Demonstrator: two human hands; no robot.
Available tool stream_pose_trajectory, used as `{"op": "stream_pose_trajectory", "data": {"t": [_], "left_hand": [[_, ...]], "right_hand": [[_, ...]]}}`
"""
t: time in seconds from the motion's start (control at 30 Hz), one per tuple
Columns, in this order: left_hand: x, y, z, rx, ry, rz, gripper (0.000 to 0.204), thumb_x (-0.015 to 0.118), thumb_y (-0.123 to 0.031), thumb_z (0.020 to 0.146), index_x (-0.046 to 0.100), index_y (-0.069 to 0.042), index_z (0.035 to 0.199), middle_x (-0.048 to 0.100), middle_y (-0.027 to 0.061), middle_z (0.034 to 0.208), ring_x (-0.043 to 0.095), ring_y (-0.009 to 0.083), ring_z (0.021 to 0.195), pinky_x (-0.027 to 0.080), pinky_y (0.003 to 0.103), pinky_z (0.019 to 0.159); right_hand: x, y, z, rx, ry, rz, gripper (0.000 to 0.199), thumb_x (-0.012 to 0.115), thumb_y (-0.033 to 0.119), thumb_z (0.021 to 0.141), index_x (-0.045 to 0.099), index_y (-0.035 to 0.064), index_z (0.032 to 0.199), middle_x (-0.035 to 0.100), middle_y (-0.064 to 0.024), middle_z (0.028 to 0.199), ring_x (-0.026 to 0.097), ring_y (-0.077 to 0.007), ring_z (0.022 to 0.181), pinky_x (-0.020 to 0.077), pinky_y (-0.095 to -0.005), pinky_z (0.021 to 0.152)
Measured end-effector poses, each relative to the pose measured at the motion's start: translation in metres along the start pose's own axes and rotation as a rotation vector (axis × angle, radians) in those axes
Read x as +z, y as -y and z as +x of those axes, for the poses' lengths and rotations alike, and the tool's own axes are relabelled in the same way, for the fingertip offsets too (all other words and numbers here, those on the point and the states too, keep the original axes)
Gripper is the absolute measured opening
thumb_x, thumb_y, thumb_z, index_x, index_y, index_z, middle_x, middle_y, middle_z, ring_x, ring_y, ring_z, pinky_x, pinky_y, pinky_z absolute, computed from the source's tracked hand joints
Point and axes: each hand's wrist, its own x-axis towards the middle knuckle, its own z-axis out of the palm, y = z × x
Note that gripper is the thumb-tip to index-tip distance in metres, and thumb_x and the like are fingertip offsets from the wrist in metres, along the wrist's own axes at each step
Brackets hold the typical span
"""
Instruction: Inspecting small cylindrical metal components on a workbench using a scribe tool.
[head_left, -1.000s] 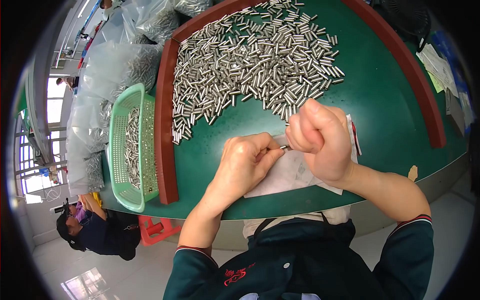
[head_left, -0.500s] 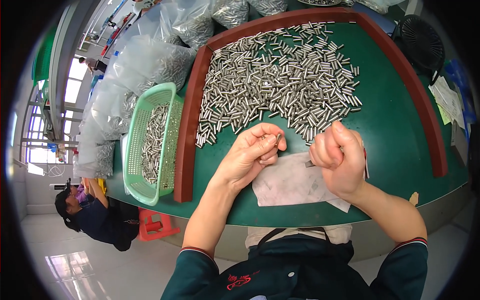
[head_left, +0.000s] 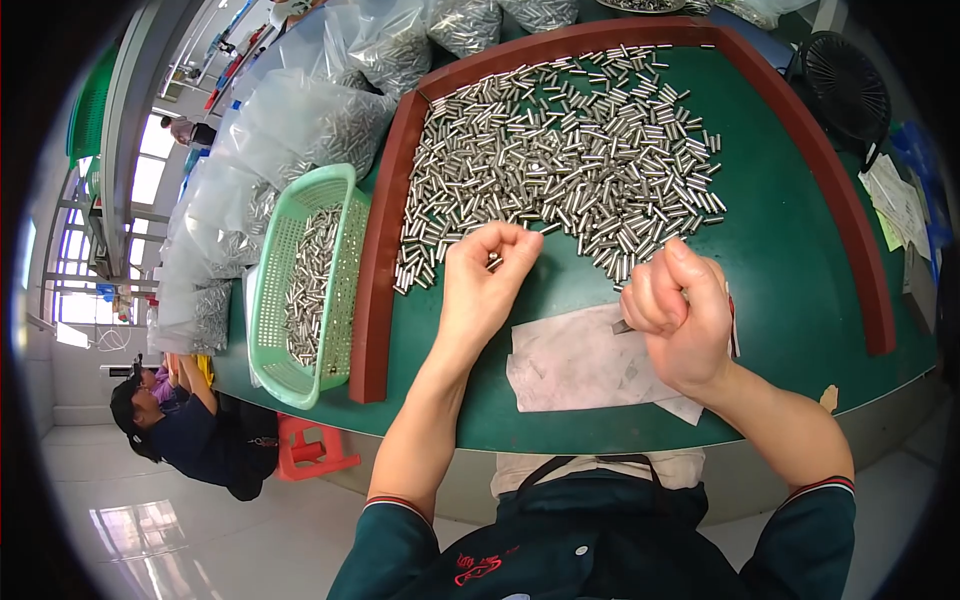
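Observation:
A broad heap of short metal pins (head_left: 560, 150) lies on the green tabletop. At its near edge is my left hand (head_left: 478, 285), its thumb and fingertips brought together; a metal pin (head_left: 494, 262) glints inside the curled fingers. To the right, my right hand (head_left: 685, 325) is closed in a fist above a stained whitish cloth (head_left: 570, 365). A small dark grey flat end (head_left: 621, 326) sticks out beneath that fist; the rest of the piece is hidden.
A dark red raised border (head_left: 372, 300) frames the heap on three sides. Left of it stands a light green basket (head_left: 262, 320) of pins, with several pin-filled plastic bags (head_left: 330, 120) behind. A black fan (head_left: 840, 90) and papers (head_left: 895, 200) sit right. A seated person (head_left: 190, 430) is far left.
My left hand has moved up toward the heap and turned, its fingertips now at the near edge of the pins. My right hand has stayed almost still.

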Motion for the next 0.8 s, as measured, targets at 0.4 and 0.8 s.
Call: {"op": "stream_pose_trajectory", "data": {"t": [0.4,0.8], "left_hand": [[0.014,-0.007,0.007,0.132,0.075,0.617,0.012,0.065,-0.013,0.069,0.058,-0.003,0.071,0.051,0.0085,0.048,0.051,0.0257,0.044,0.039,0.036,0.044],[0.002,-0.029,-0.027,0.391,0.546,0.324,0.02,0.072,-0.015,0.062,0.056,-0.003,0.063,0.048,0.0067,0.052,0.045,0.0211,0.046,0.034,0.031,0.043]], "right_hand": [[0.002,0.001,0.002,0.014,-0.023,0.012,0.044,0.034,0.02,0.088,0.025,0.0101,0.046,0.027,0.0007,0.041,0.019,-0.0072,0.04,0.0177,-0.0237,0.039],[-0.001,0.0,0.005,0.03,-0.05,0.006,0.045,0.03,0.024,0.089,0.026,0.0121,0.046,0.025,0.0012,0.04,0.015,-0.0081,0.037,0.0156,-0.0249,0.038]]}}
